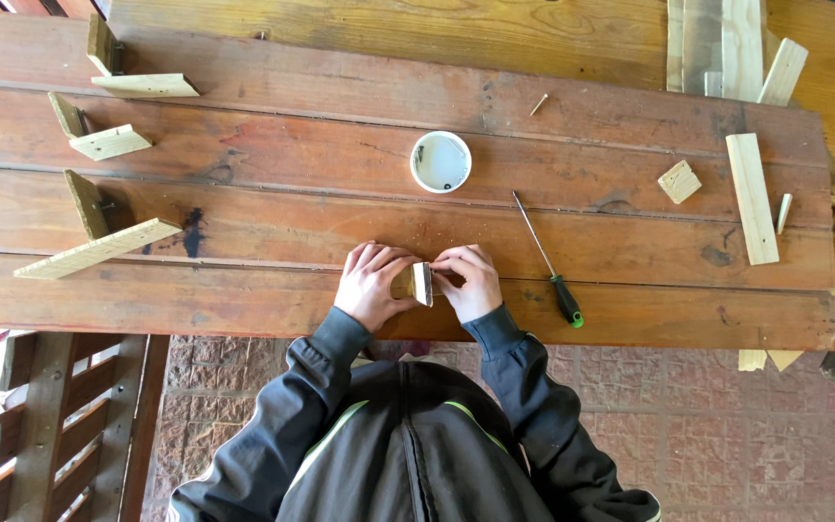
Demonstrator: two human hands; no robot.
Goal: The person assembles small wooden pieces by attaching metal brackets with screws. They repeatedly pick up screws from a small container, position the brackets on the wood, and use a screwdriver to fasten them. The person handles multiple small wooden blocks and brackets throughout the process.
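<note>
The table (244,232) is showing reddish-brown planks with dark stains. The wood pieces (752,184) are looking pale yellow. The little round tub (441,161) is showing white, the screwdriver (566,300) is wearing a green and black handle, and the sleeves (311,387) are appearing dark grey with green piping.

Surface: dark plank workbench (273,222), boards running left-right. Centre, 12 o'clock of the hands: white round lid (441,161), shallow, small bits inside. 3 o'clock of centre: green-handled screwdriver (548,263), tip toward 11 o'clock. Loose screw (538,103) at 1 o'clock. Right side: small square offcut (679,181), long pale slat (752,197) beside it, thin sliver (784,213) just right of that. Left edge, 9 to 11 o'clock: three L-shaped wood brackets (99,135), stacked top to bottom.
</note>
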